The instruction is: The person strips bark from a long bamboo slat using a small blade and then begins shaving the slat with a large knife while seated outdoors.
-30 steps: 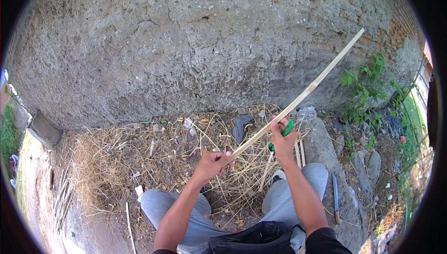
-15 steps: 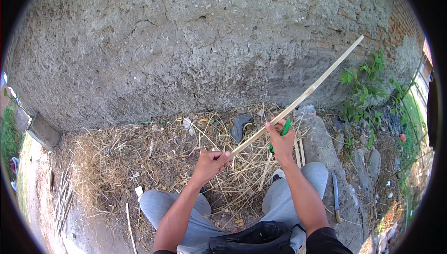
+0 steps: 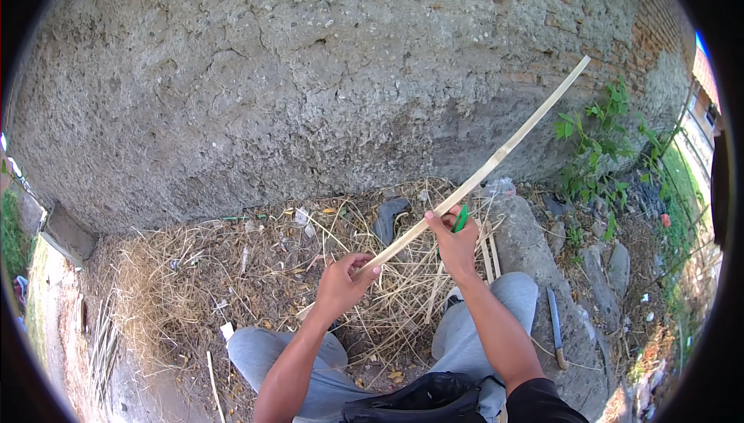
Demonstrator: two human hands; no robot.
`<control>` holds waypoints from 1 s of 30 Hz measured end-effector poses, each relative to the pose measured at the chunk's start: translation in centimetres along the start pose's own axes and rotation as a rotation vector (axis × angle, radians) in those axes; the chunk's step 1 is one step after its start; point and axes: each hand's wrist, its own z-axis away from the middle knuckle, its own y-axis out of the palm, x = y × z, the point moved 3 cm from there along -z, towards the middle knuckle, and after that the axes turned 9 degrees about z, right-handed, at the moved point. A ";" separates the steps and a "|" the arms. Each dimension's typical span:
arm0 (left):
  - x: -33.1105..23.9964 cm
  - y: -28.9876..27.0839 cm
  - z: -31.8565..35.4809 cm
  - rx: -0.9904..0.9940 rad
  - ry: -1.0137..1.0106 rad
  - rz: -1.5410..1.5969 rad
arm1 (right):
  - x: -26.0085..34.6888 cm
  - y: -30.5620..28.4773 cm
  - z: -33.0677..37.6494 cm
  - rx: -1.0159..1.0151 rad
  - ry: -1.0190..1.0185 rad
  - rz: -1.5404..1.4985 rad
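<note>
My left hand (image 3: 342, 282) grips the lower end of a long pale bamboo strip (image 3: 508, 149) that slants up to the right, across the rough grey wall (image 3: 294, 82). My right hand (image 3: 453, 238) is closed on a green-handled tool (image 3: 460, 218), pressed against the strip a little higher up. Both hands hover over a heap of dry straw and shavings (image 3: 387, 291) between my knees, which are in grey trousers (image 3: 496, 307).
A knife with a wooden handle (image 3: 555, 336) lies on a flat stone (image 3: 542, 268) to my right. A dark sandal (image 3: 387, 220) lies by the wall's foot. Green weeds (image 3: 597, 144) grow at the right. Thin sticks (image 3: 101, 345) lie at the left.
The strip's far tip has dropped slightly and my right hand has slid a little down along it. My left hand stays put.
</note>
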 end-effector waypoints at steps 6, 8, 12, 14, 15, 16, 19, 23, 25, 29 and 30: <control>-0.5 -2.1 0.7 -0.155 -0.071 -0.066 | 0.8 0.5 0.3 0.092 -0.056 0.009; -0.9 -4.0 1.5 -0.158 -0.033 -0.089 | 1.1 -0.4 0.6 0.146 0.033 -0.089; -3.7 -9.7 3.3 -0.129 -0.086 -0.242 | 0.5 -2.3 -1.4 -0.038 0.093 -0.506; -3.6 -12.9 5.1 -0.115 -0.134 -0.258 | 0.9 -2.8 -1.9 -0.055 0.118 -0.594; -3.6 -14.2 6.1 -0.107 -0.163 -0.243 | 1.4 -3.1 -1.9 -0.071 0.138 -0.674; -3.9 -15.3 7.2 -0.106 -0.195 -0.239 | 2.1 -3.0 -1.6 -0.077 0.135 -0.614; -4.6 -17.6 10.7 -0.060 -0.268 -0.310 | 1.6 -2.2 -0.8 0.110 0.158 -0.466; -9.8 -16.8 12.8 -0.022 -0.048 -0.585 | 0.6 -0.7 1.5 0.207 0.212 -0.512; -12.0 -15.5 12.5 -0.011 -0.170 -0.620 | 0.5 0.6 2.4 0.229 0.233 -0.510; -13.1 -9.5 9.3 0.078 0.072 -0.450 | 0.1 2.6 4.2 0.315 0.244 -0.509; -12.7 -7.8 8.2 0.130 -0.020 -0.364 | -0.3 2.9 4.6 0.350 0.250 -0.464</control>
